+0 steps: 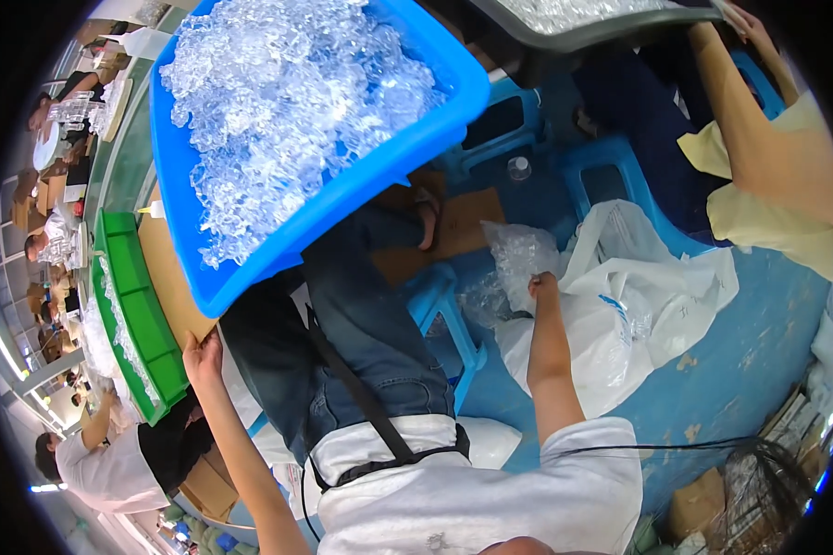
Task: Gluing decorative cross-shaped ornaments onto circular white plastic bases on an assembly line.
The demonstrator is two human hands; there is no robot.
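My left hand (204,359) is at the lower end of a brown board (168,264), its fingers closed on the board's edge just below the corner of a blue plastic tub (250,294). That tub is heaped with small clear plastic pieces (278,111). Down on the right, my right hand (543,285) is closed on a crumpled clear plastic bag (518,248). The clear bag lies against a large white sack (611,342) on the blue floor. What the clear bag contains is hard to make out.
Left of the board stands a green bin (139,319) with clear pieces along it. Blue plastic stools (449,310) stand around my legs. At the upper right a person in yellow (768,213) sits by a dark tub (602,32). Dark cables (768,462) hang at the lower right.
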